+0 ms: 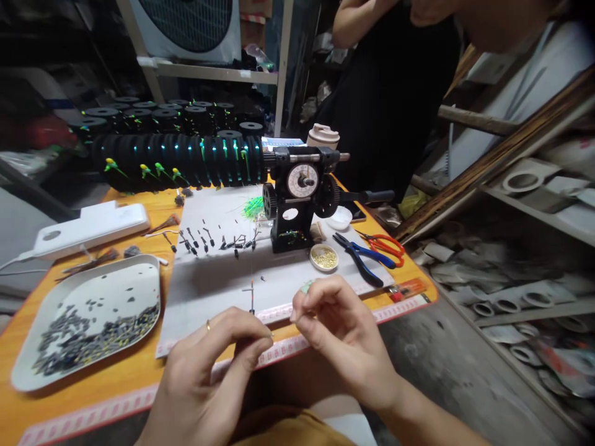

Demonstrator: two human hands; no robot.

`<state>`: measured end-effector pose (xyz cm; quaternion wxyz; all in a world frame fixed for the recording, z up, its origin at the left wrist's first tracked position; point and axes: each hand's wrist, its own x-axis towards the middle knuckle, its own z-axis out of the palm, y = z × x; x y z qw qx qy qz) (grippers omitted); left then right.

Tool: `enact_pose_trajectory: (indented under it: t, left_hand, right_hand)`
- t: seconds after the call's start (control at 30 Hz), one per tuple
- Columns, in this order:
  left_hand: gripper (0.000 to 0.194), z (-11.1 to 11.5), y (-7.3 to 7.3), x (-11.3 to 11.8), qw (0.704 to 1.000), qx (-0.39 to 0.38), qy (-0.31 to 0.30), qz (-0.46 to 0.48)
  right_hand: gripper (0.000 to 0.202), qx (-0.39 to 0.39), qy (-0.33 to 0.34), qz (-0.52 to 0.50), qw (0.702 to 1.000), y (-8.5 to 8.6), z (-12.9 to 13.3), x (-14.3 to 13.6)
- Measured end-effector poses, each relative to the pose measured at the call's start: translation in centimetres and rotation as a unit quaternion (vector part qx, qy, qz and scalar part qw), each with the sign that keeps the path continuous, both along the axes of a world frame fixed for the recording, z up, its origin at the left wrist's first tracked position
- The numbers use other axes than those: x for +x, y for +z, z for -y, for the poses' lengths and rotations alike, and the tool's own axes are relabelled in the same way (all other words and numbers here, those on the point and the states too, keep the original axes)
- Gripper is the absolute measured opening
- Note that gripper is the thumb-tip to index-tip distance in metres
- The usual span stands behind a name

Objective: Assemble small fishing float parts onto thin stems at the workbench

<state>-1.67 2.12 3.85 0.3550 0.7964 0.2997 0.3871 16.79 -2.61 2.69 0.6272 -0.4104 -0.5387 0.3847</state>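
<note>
My left hand is closed in a pinch at the table's front edge. A tiny yellowish speck shows at its fingertips, too small to name. My right hand is closed too, thumb against curled fingers, a short gap to the right of the left. What it holds I cannot make out; something pale green shows behind its index finger. Beyond the left hand, a thin float-like piece with a red tip stands at the board's front. Behind both hands sits a hand-cranked winder with a dial, carrying a row of black foam spools wound with line.
A white tray of small dark pieces lies left. Small black parts rest on the white board. Right are a dish of gold bits, blue-handled pliers and red-handled scissors. Another person stands behind the table.
</note>
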Motion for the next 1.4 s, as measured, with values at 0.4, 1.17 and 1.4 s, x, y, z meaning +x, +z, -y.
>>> enact_pose_trajectory:
  t: [0.4,1.17,1.4]
  left_hand:
    - [0.017,-1.0,-0.8,0.5,0.993,0.105,0.052,0.002]
    - [0.011,-0.3,0.4,0.9,0.991,-0.075,0.027,0.11]
    - [0.01,-0.4,0.0,0.8,0.958,-0.21,0.035,0.194]
  right_hand:
    - [0.033,0.264,-0.096,0.355,0.891,-0.8,-0.7,0.0]
    - [0.036,0.215,-0.059,0.175,0.959,-0.6,-0.7,-0.8]
    - [0.018,0.081,-0.075,0.205,0.973,0.9,-0.6,-0.7]
